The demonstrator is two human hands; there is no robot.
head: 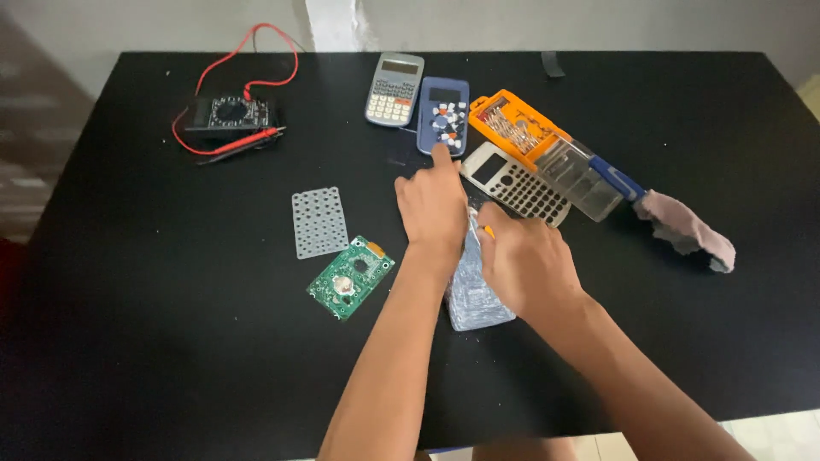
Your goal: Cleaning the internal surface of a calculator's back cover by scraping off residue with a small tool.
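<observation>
Head view, grey calculator shell (478, 294) lengthwise toward camera, right hand (523, 260) gripping

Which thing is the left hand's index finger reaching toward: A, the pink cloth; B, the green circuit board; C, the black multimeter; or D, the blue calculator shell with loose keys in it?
D: the left hand points its index fingertip at the lower edge of the blue calculator shell, far from the green circuit board, the multimeter and the cloth.
</observation>
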